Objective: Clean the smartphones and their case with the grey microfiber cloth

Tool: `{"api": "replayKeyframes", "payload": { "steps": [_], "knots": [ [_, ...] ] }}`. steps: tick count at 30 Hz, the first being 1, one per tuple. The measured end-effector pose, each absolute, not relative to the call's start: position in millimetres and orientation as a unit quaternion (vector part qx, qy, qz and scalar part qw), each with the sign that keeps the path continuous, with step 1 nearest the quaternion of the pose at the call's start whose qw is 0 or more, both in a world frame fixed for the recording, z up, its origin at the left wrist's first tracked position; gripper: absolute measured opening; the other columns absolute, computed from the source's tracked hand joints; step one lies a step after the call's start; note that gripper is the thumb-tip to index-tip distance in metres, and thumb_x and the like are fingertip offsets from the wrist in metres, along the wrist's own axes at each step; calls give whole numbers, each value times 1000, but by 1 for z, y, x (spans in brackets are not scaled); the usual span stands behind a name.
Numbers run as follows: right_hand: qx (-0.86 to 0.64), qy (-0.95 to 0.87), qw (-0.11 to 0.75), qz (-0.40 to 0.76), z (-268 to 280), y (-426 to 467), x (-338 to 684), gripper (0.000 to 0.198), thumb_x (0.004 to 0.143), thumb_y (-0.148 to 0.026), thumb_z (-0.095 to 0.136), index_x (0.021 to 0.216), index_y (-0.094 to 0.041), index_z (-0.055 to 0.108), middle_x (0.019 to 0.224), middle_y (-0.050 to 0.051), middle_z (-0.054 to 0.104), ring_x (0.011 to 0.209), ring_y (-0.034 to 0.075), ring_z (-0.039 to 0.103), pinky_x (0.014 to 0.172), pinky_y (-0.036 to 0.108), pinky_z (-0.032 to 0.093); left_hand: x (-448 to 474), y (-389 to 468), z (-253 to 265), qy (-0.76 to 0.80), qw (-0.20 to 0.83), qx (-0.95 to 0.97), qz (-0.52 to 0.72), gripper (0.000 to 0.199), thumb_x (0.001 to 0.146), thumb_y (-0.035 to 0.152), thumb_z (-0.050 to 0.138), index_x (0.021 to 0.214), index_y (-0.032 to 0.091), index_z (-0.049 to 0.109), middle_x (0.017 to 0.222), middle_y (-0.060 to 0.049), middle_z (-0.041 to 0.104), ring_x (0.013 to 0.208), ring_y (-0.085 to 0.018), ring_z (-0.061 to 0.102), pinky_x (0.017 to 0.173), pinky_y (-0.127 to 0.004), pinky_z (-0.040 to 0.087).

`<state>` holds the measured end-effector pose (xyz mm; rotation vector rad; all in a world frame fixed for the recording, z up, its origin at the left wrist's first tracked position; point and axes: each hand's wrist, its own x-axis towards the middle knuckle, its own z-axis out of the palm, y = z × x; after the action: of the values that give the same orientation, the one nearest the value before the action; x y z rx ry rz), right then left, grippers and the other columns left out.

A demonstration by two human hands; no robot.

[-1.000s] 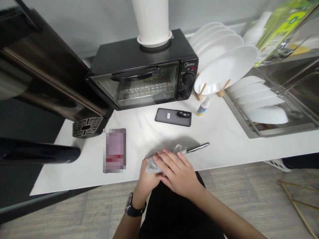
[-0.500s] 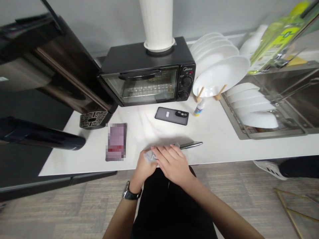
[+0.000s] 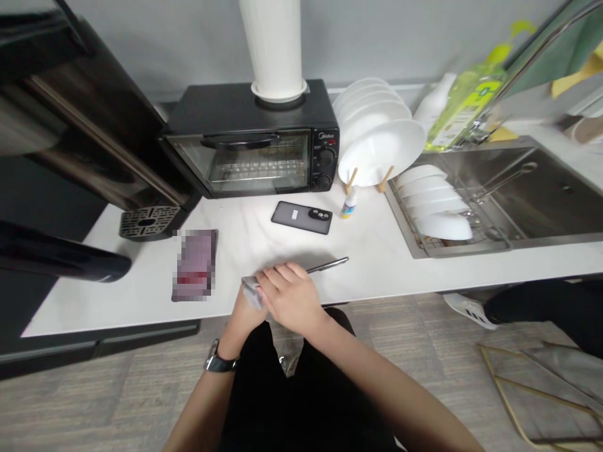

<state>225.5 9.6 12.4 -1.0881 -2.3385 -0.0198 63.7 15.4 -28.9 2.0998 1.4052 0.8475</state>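
Near the counter's front edge, my left hand [image 3: 245, 312] is curled, with its fingers mostly hidden beneath my right hand [image 3: 291, 299]. My right hand is closed over it, fingers together. A crumpled thin grey cloth [image 3: 253, 291] pokes out between the two hands; anything else inside them is hidden. Just beyond my right fingers, a slim dark metallic pen-like thing [image 3: 330, 264] shows; its near end is behind the hand. A black-rimmed translucent phone case [image 3: 301, 218] lies farther back, with a small white bottle [image 3: 349, 204] with a coloured label standing beside it.
A blurred-out phone-shaped thing [image 3: 195, 263] lies left on the white counter [image 3: 372, 263]. Behind are a black toaster oven [image 3: 254, 160], racked white plates [image 3: 381, 144] and a dispenser [image 3: 151, 220]. A sink [image 3: 556, 188] with stacked bowls is right. Another person's shoe [image 3: 470, 309] is on the floor.
The view has shifted to the right, so the counter and everything on it sit farther left, and more of the sink shows. My hands stay clasped around the grey cloth.
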Motion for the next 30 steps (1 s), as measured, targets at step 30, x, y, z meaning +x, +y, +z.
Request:
{"api": "replayKeyframes", "payload": {
  "steps": [30],
  "knots": [
    [-682,-705,139,-134,29,22,283,48,103,-29,43,73,-12,76,77,17,77,84,29,65,92,45,34,76,18,-29,525,320,720,323,44,93,50,63,66,16,63,59,3,51,59,-11,43,55,-23,28]
  ]
}}
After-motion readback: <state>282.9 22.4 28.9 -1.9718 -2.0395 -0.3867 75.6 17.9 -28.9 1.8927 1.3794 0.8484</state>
